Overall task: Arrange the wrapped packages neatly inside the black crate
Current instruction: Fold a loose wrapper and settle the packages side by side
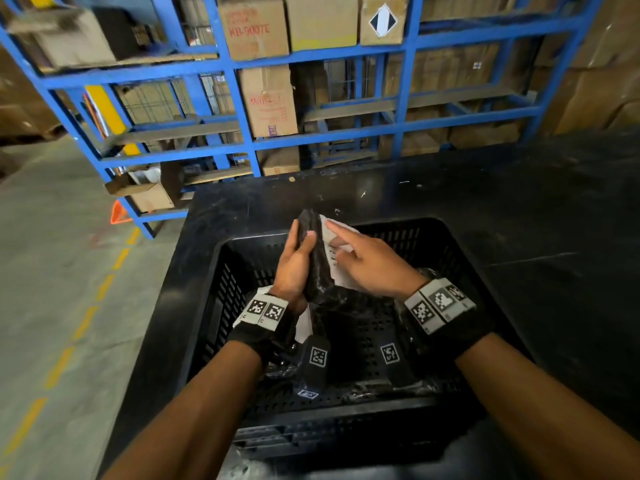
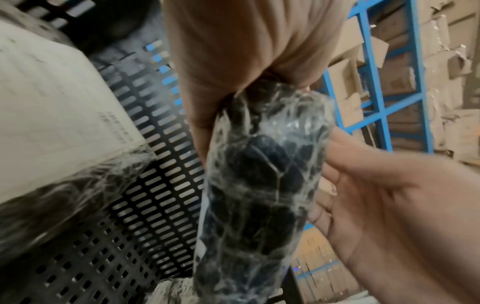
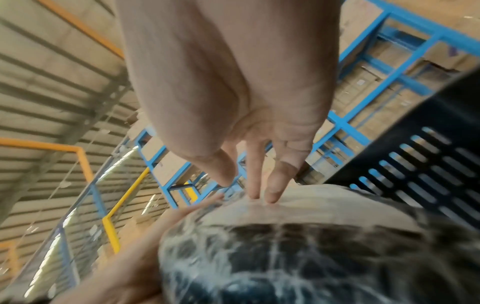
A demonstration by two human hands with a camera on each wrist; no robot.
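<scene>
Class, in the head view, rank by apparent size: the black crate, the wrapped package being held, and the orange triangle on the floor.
1. black crate
2. wrapped package, gripped by the left hand
3. orange triangle, though it lies farther from the camera, so its true size is unsure.

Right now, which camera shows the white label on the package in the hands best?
The head view: the white label faces it, under the right hand. The right wrist view shows a blurred pale strip; the left wrist view only plastic wrap.

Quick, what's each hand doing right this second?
Left hand: grips the wrapped package, held on edge above the black crate.
Right hand: open, straight fingers touching the package's white label.
</scene>
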